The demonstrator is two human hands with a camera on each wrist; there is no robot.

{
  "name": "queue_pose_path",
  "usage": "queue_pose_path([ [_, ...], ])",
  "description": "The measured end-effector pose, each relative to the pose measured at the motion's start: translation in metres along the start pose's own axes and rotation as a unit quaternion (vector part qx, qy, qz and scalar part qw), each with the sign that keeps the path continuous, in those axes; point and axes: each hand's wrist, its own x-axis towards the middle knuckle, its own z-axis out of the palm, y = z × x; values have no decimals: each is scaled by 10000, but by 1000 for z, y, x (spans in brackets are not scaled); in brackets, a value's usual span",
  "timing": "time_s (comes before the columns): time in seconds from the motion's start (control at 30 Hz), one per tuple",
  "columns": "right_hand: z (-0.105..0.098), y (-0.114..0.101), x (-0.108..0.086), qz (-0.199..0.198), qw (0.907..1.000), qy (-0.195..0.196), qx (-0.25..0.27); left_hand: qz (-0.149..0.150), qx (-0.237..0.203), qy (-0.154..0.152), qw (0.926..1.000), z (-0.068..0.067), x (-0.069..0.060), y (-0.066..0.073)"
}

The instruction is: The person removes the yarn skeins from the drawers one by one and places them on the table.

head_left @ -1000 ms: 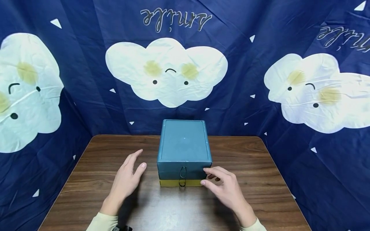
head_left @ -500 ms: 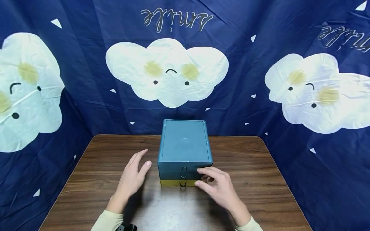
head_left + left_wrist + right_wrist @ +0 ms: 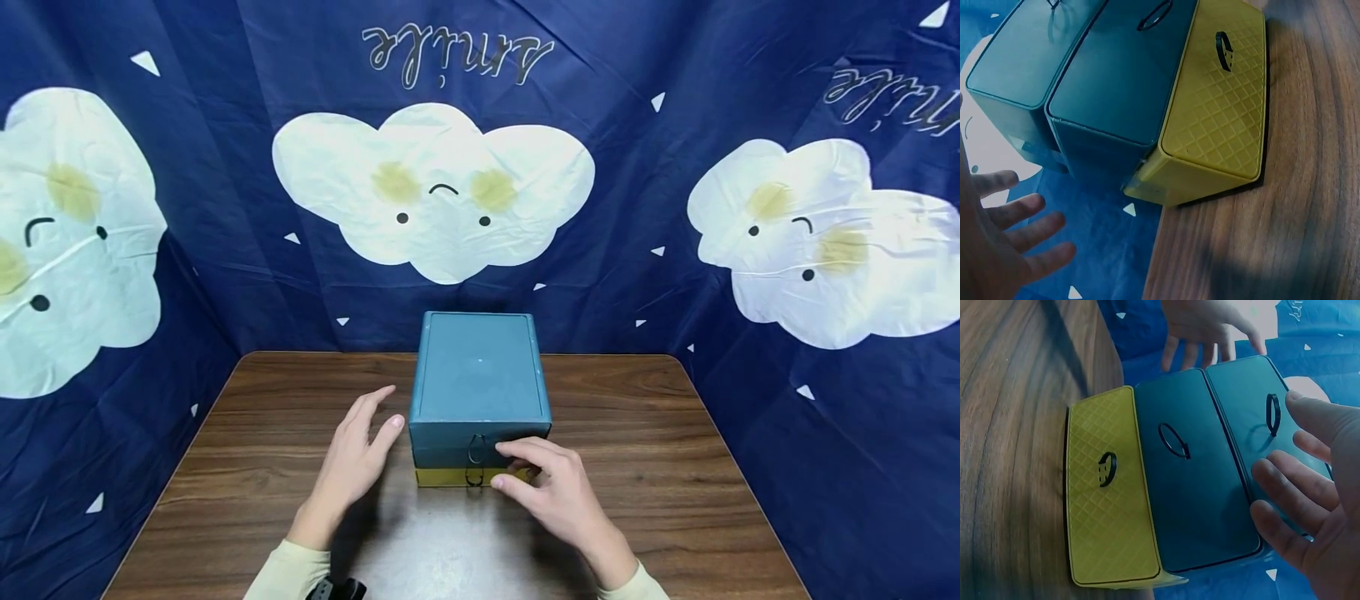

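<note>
Teal three-drawer box [image 3: 480, 367] stands upright on the wood-grain table [image 3: 637, 417], towards the far edge, roughly midway across. Top drawer front [image 3: 1241, 412] and middle drawer front [image 3: 1200, 500] are both teal; bottom drawer front [image 3: 1107, 531] is yellow with a quilted diamond pattern. One black loop pull on each: top loop [image 3: 1278, 415], middle loop [image 3: 1179, 434], bottom loop [image 3: 1114, 467].

Right hand [image 3: 558, 492] is in front of the drawer fronts, just right of the loops. Grip wide: thumb and forefinger well parted, other fingers loosely bent, holding nothing. Thumb is near the top loop; can't tell if any fingertip touches a front.

Left hand [image 3: 352, 458] is beside the box, on its left, apart from it. Grip wide too, fingers spread, nothing in it.

Further out: pale left sleeve [image 3: 288, 571] and right sleeve [image 3: 636, 585], black device [image 3: 337, 590] by the left wrist, dark hand shadows plus a glare patch on the near tabletop. Navy cloth [image 3: 615, 292] hangs behind and on both sides, printed with white clouds [image 3: 435, 183], small white triangles and upside-down "smile" lettering [image 3: 457, 54]
</note>
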Motion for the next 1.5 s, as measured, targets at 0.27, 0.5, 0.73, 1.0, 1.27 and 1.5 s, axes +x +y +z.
queue_pose_path([
  [0.27,5,-1,3,5,9999,-125,37,86,-27,-30,10000,2,4,7],
  [0.5,9,0,4,81,9995,-299,-25,113,-125,-131,9998,4,8,14],
  [0.73,13,4,6,-250,9993,-228,-168,148,-198,-257,9994,7,13,20],
  [1.0,18,1,4,45,9992,-377,-160,-160,-508,-339,9980,9,14,24],
  [1.27,19,0,6,60,9991,-223,-344,-584,-1052,-155,9926,11,19,30],
  [1.5,20,1,8,-267,9986,-16,-460,-1038,-1556,21,9824,9,23,39],
])
